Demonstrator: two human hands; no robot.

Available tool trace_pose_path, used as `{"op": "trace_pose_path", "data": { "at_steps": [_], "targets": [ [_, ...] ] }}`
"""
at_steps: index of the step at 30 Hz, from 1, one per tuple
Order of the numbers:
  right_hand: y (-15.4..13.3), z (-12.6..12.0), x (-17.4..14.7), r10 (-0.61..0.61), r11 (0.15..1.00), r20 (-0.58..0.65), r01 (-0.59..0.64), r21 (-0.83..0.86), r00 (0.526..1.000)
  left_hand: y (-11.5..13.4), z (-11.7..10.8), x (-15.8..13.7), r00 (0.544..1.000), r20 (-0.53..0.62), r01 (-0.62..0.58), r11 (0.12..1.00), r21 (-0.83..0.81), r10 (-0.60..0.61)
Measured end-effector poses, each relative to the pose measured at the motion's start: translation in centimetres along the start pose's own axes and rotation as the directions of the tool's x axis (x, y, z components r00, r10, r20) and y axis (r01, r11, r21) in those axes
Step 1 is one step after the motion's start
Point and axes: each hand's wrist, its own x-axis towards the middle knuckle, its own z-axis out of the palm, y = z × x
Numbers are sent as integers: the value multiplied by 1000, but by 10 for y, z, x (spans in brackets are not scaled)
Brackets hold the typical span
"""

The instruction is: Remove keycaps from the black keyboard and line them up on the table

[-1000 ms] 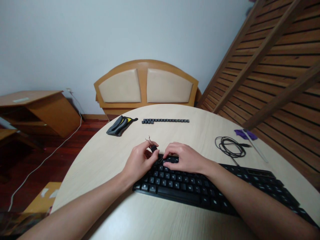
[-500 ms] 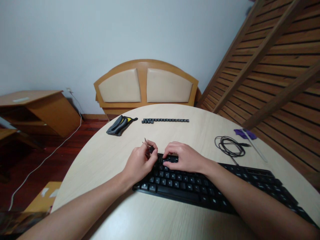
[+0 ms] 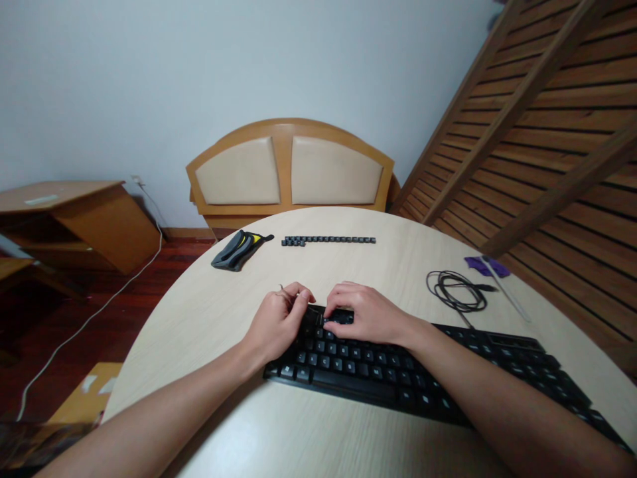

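The left hand [image 3: 273, 325] and right hand [image 3: 373, 315] are both bare, with slim fingers [image 3: 343, 293], gently rounded knuckles and smooth backs. Each runs through a narrow wrist into a bare, smooth forearm, the left forearm [image 3: 164, 406] and the right forearm [image 3: 478, 378] alike, slender at first and broadening steadily toward the elbow. Details of the nails are too small to tell.

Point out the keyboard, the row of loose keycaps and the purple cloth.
Keyboard [image 3: 355, 387]: head view, on its space bar.
Row of loose keycaps [image 3: 330, 239]: head view, middle of the longer line.
Purple cloth [image 3: 476, 265]: head view, its left part.
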Motion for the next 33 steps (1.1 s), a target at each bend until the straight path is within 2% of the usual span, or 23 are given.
{"op": "trace_pose_path", "data": {
  "at_steps": [9, 13, 25, 33],
  "targets": [
    [0, -1, 0, 5, 1000, 3, -5, -8, 1000, -1, -2, 5, 999, -2, 43, 997, -57, -43],
    [0, 0, 0, -2, 1000, 2, 2, -9, 1000, -2, -2, 5, 998, 42, 41, 993, -110, -36],
    [-2, -1, 1, -9, 1000, -1, 9, -16, 1000, 3, -3, 2, 973, 162, -151, 985, -81, 162],
    [-2, -1, 0, -9, 1000, -8, 9, -6, 1000, 1, -1, 0, 985, 159, -41, 991, -129, 61]
  ]
}}
